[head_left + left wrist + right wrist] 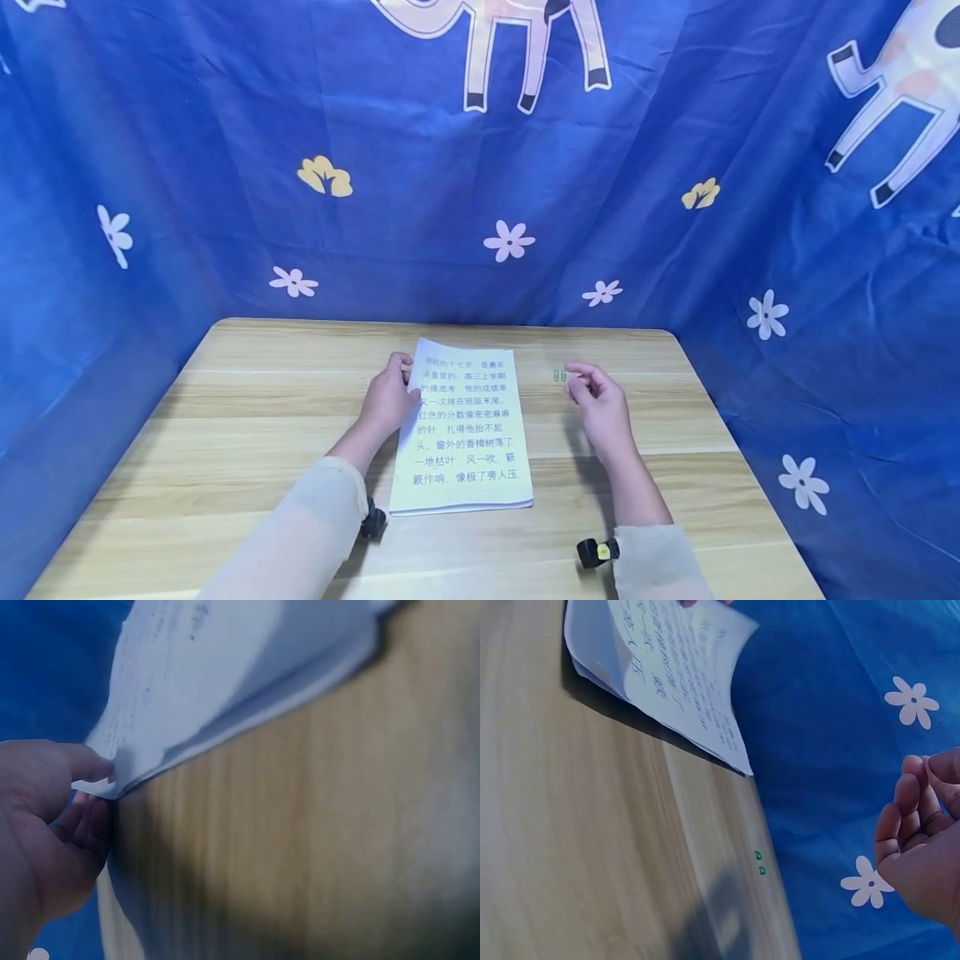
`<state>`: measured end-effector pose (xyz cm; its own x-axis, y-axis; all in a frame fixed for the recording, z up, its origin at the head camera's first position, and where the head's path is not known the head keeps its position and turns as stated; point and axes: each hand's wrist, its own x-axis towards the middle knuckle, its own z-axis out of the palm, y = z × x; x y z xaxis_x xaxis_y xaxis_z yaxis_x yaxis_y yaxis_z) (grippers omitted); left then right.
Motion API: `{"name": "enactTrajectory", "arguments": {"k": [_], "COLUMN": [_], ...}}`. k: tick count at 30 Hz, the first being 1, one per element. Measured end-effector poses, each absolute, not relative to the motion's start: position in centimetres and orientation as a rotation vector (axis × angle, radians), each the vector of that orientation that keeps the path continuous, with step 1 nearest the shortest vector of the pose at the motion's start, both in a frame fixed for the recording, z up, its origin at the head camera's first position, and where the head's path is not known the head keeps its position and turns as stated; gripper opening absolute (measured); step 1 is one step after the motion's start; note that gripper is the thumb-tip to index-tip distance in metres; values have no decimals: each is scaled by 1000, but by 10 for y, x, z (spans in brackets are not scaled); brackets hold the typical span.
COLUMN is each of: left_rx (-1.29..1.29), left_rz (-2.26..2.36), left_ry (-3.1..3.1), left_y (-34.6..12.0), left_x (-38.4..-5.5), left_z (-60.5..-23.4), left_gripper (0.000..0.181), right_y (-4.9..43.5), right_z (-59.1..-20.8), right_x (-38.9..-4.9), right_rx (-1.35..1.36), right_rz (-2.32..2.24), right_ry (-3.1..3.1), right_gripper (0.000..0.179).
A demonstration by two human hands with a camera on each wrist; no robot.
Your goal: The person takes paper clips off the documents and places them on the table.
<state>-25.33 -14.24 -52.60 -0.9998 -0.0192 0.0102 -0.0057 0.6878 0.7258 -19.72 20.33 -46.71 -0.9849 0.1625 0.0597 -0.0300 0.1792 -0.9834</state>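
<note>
A stack of printed paper sheets (465, 433) lies on the table, its top page covered in lines of Chinese characters. My left hand (392, 398) pinches the stack at its upper left edge, thumb on top and fingers underneath; the left wrist view shows the thumb on the lifted corner of the paper (187, 682). To the right of the stack, my right hand (602, 410) hovers over the table with loosely bent fingers, and nothing shows in it. Two small green clips (559, 376) lie just left of its fingertips, seen also as green clips (760, 862) in the right wrist view.
The light wood table (262, 417) has its far edge against a blue curtain (420, 208) printed with flowers and animals. The curtain also hangs along the left and right sides. A small black device (597, 552) sits at the right wrist.
</note>
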Motion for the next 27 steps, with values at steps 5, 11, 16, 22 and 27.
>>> {"name": "enactTrajectory", "arguments": {"k": [5, 11, 16, 22, 27], "left_rx": [-4, -62, -126, -129, -194], "left_rz": [-1092, -941, -776, -731, -681], "left_ry": [-2917, -2987, -3018, -3034, -2967], "left_y": [-142, -141, -139, -136, -138], "left_x": [-254, -256, -255, -251, -246], "left_z": [-526, -526, -528, -522, -508], "left_gripper": [57, 46, 46, 56, 53], "right_y": [200, 192, 187, 184, 189], "right_z": [-471, -481, -484, -468, -450], "right_x": [-192, -189, -194, -208, -218], "right_rx": [-134, -124, -56, 267, 509], "right_rz": [1917, 1899, 1847, 1537, 1242], "right_ry": [-2313, -2357, -2440, -2739, -2916], "right_gripper": [27, 27, 27, 31, 37]}}
